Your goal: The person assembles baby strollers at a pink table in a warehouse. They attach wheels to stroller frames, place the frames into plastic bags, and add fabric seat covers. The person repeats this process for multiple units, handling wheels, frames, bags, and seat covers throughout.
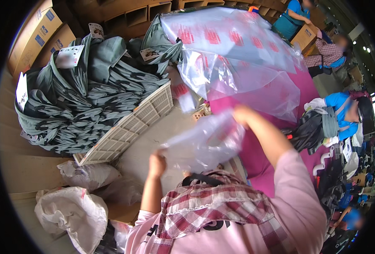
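Note:
A clear plastic bag (202, 146) is stretched between my two hands, blurred by motion. My left hand (157, 164) is closed on its near left edge. Farther out and to the right, my right hand (241, 116) grips the opposite edge. Just beyond the right hand, a pile of large clear plastic bags (234, 40) with red print lies on a magenta-covered table (261, 163). At the left, grey-green fabric pieces (98, 99) with black parts and paper tags are heaped behind the side of a white plastic crate (130, 125).
Cardboard boxes (35, 36) stand at the far left. A white woven sack (73, 216) and bundled clear plastic (88, 173) sit at the near left. Across the table at right, a person in blue (342, 112) handles dark fabric; other people stand beyond.

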Demonstrator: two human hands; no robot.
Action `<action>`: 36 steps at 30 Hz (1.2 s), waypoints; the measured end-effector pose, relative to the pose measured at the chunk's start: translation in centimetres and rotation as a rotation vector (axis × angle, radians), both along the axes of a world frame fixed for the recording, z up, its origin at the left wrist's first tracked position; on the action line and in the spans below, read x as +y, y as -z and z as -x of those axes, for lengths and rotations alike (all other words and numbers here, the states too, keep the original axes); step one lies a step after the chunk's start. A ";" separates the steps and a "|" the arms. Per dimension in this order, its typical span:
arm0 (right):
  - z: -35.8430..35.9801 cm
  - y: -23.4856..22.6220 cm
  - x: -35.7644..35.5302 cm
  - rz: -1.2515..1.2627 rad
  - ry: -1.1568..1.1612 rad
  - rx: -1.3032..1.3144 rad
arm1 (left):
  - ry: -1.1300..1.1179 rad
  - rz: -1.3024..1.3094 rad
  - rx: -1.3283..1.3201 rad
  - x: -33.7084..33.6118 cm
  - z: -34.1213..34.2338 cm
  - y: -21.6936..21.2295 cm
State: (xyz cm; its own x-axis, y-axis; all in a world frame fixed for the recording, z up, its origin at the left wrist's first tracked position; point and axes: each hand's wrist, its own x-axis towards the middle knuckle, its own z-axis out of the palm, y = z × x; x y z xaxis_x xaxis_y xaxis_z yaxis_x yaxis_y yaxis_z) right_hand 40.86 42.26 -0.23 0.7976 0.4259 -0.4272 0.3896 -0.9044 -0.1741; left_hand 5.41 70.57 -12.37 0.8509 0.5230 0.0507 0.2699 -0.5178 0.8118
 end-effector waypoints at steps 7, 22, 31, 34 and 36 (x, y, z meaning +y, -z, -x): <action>10.8 -24.7 19.8 -1.613 -0.701 -0.803 | -0.750 -1.164 -0.857 13.1 7.0 -28.5; 13.6 -8.6 -3.7 -0.981 -0.231 0.012 | 0.495 0.785 -0.365 -9.9 -21.7 -26.1; 12.4 -6.0 -17.7 -1.175 0.047 -0.345 | 0.781 0.830 -0.034 -30.1 -29.0 -25.6; 10.7 -1.3 -23.3 -0.824 -0.037 0.384 | 0.810 0.696 -0.028 -38.4 -30.9 -25.4; 12.9 6.8 -30.6 -0.619 -0.030 0.110 | 0.809 0.602 -0.024 -44.2 -32.9 -24.9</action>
